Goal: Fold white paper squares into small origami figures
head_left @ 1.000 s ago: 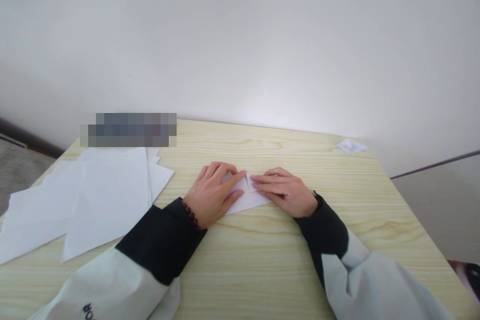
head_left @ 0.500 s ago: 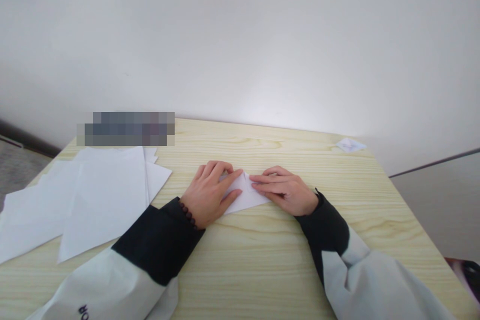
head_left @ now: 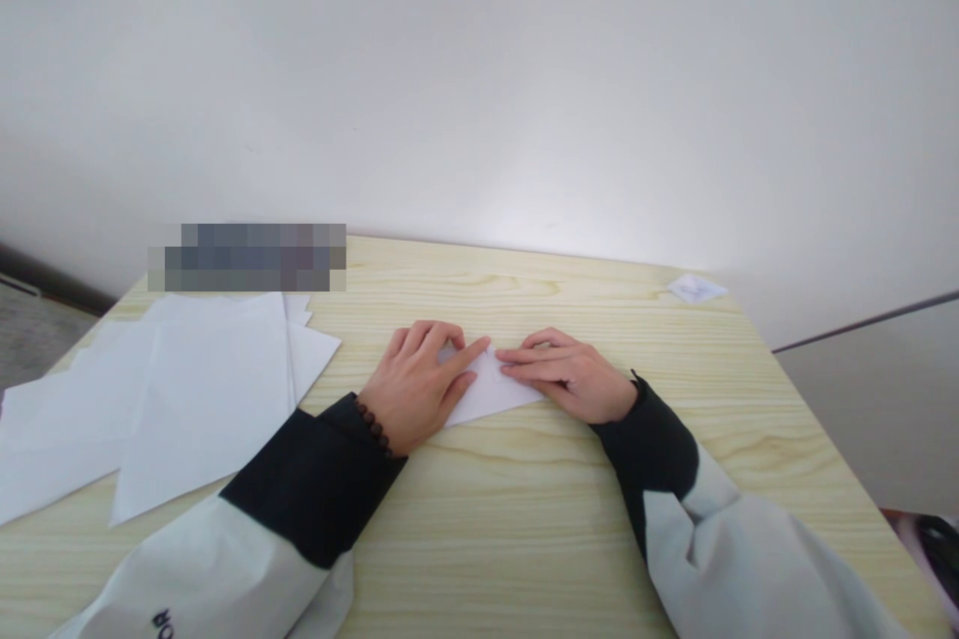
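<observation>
Touching folded paper [head_left: 490, 399], both hands [head_left: 415, 384], wood-grain table [head_left: 524, 539]

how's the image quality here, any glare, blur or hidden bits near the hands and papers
Head view: soft light, with a pale glow on the wall; head view: both hands read clearly, but creases in the folded paper are faint, white on white; head view: a pixelated block hides whatever is behind the loose sheets.
</observation>
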A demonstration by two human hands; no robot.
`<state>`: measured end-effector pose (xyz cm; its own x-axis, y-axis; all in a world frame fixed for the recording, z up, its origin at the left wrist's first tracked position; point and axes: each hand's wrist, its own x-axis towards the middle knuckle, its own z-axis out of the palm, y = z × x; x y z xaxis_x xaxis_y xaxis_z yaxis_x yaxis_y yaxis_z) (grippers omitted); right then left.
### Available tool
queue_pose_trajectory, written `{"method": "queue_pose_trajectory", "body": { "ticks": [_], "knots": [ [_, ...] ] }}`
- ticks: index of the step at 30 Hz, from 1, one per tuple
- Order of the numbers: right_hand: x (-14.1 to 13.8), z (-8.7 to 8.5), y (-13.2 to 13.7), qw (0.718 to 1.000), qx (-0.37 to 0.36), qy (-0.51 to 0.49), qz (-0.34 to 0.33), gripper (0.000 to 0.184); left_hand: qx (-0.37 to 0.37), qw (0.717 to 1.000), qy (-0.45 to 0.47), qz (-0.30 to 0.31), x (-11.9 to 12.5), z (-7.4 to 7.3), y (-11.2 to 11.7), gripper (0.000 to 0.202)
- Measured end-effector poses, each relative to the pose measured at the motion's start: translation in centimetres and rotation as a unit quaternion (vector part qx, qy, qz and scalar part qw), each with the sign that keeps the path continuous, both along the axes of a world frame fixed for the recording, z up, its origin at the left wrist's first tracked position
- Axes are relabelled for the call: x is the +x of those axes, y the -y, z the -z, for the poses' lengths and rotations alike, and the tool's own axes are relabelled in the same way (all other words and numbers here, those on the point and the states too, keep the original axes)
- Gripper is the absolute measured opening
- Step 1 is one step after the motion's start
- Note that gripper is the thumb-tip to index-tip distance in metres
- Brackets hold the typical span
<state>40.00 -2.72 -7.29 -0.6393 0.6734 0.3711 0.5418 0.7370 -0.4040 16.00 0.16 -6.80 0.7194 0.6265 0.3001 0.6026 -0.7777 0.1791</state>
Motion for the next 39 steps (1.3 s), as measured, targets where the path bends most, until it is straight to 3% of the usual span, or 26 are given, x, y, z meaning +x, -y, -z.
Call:
{"method": "queue_pose_trajectory", "body": {
  "ticks": [19,24,29,39],
  "knots": [
    [-1.4,-1.5,1.0,0.995,0.065,-0.048,0.064,0.021,0.019,0.999,-0.047,0.003,0.3,-1.1,0.0,0.034],
    [-1.7,-1.3,0.6,0.993,0.064,0.001,0.101,0.027,0.026,0.999,-0.047,0.003,0.5,-1.1,0.1,0.034],
    [-1.6,-1.2,0.6,0.991,0.082,0.039,0.095,0.024,0.03,0.999,-0.033,-0.004,0.3,-1.0,0.2,0.034],
    [-0.2,-1.2,1.4,0.994,0.085,0.001,0.065,0.019,0.026,0.999,-0.044,-0.008,0.1,-1.2,0.1,0.033]
  ]
}}
